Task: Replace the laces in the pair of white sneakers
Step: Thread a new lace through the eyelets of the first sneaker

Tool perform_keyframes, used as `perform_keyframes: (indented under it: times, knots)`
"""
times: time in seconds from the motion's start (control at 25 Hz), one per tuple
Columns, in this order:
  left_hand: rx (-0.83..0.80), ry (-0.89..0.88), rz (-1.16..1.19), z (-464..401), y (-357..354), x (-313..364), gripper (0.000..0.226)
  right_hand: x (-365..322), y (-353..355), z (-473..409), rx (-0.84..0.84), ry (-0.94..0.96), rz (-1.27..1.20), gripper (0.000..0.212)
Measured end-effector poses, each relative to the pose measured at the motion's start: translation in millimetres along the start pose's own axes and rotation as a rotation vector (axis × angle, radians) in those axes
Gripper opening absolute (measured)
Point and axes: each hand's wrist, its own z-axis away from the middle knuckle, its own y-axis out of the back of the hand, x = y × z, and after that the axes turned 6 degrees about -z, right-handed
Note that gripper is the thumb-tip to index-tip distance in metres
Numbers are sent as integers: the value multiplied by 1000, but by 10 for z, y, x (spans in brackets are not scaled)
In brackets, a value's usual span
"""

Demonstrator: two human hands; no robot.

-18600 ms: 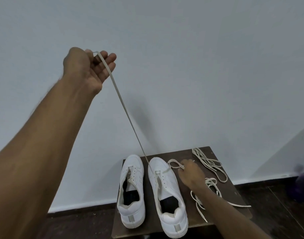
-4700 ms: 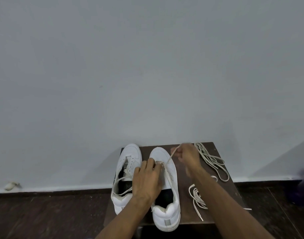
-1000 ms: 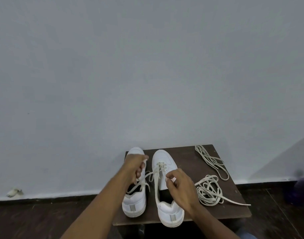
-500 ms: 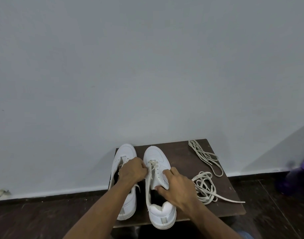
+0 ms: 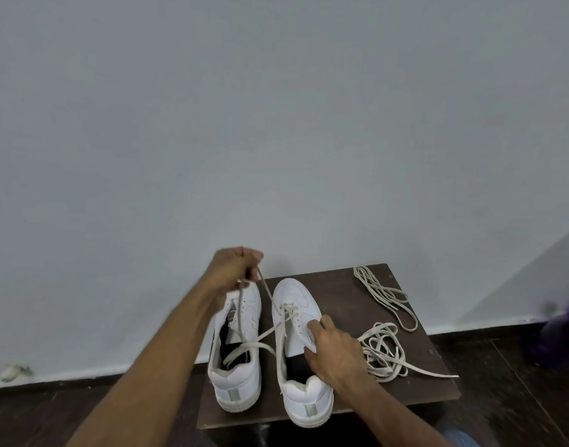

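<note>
Left hand (image 5: 234,267) rose, gripping cream lace (image 5: 270,296) (taut) | right hand (image 5: 333,348) open, pressing right sneaker (image 5: 297,317)

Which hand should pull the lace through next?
Probably left: the left hand already grips the lace above the right sneaker. The right hand is steadying that shoe.

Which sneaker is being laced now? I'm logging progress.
The right-hand sneaker: lace crosses its front eyelets, the right hand steadies it and the left hand pulls its lace up. The left-hand sneaker's eyelets look bare.
</note>
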Motion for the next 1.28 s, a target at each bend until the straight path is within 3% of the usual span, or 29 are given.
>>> perform_keyframes:
  times: [0.24,0.44,0.52,0.64,0.72,0.84,0.96,1.08,1.16,1.2,1.28]
  knots:
    - [110,-349,359,508,627,1073,19,-23,18,22,-17,-26,7,36]
    - [69,-472,622,968,902,1437,25,-37,32,39,-20,-31,29,32]
    - [20,-521,748,1064,1001,1514,38,-37,31,37,-24,-28,38,32]
    - [10,-740,805,1059,1222,1595,65,-32,25,39,-27,-24,40,32]
    - [59,-850,761,973,1429,1618,74,-25,18,36,-26,-24,39,33]
    - [335,-857,617,840,1637,1629,44,-29,14,30,-23,-18,39,33]
    - [688,-760,298,713,1570,1463,15,-23,9,31,-20,-17,38,33]
    - [846,-549,-262,484,1286,1037,51,-20,1,35,-21,-3,64,37]
    - [732,-438,-651,366,961,719,56,-24,-2,30,-22,12,82,39]
    - [585,-418,-673,323,777,554,50,-24,-4,24,-25,17,88,40]
    - [238,-318,-466,310,397,271,31,-21,-1,23,-25,23,92,39]
